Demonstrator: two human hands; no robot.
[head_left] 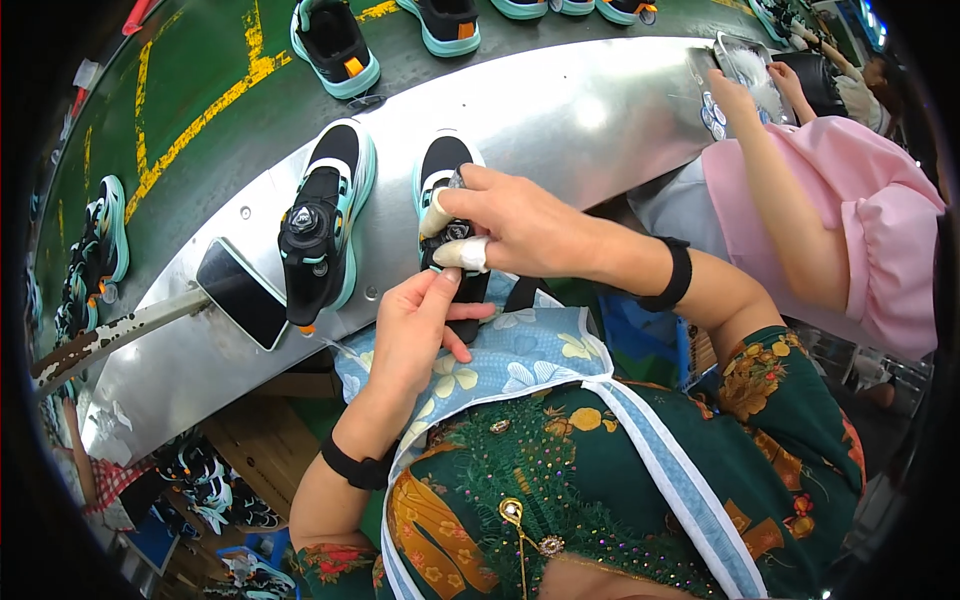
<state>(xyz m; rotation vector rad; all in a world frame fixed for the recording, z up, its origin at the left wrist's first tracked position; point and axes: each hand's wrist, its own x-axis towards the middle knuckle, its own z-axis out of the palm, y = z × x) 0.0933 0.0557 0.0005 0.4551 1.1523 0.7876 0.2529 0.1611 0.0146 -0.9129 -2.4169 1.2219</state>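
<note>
A black sneaker (447,156) with a pale teal sole and a round dial on its tongue rests on the metal bench, toe pointing away from me. My right hand (525,225), with cream finger covers on some fingers, grips the sneaker's upper around the dial. Just below, the thumb and forefinger of my left hand (415,325) pinch together at the shoe's collar, close to the right fingertips; its other fingers stretch out beneath. What lies between the left fingertips is too small to make out. To the left stands a matching sneaker (325,215), upright and untouched.
A dark-screened phone (243,290) lies on the metal bench (540,110), beside a worn metal bar (120,340). Beyond runs a green conveyor (200,60) carrying more sneakers. At right, a person in pink (820,210) works over a metal tray (745,60).
</note>
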